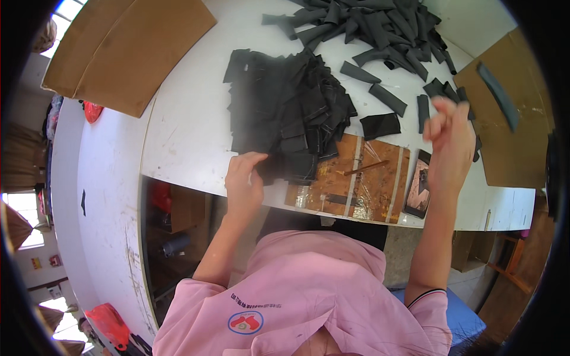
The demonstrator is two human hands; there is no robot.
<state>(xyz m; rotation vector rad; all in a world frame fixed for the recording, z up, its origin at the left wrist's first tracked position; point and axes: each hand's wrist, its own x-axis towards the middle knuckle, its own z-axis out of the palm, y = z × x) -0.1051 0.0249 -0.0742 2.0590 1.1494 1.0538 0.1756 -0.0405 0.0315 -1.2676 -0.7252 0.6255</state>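
Observation:
A stack of flat black fabric pieces [285, 107] lies on the white table [190, 124] in front of me. My left hand [243, 178] pinches a black piece at the stack's near corner [291, 166]. My right hand [451, 142] is raised above the table's right side, blurred, with its fingers loosely bent and nothing visible in it. Just beyond it lie loose black strips [386, 98] and one black square piece [380, 126].
A wooden board [350, 184] patched with clear tape sits at the near table edge, with a thin brown stick [365, 168] on it and a phone [418, 187] beside it. A heap of black strips [374, 26] lies far back. Cardboard sheets lie at the left [124, 47] and right [510, 130].

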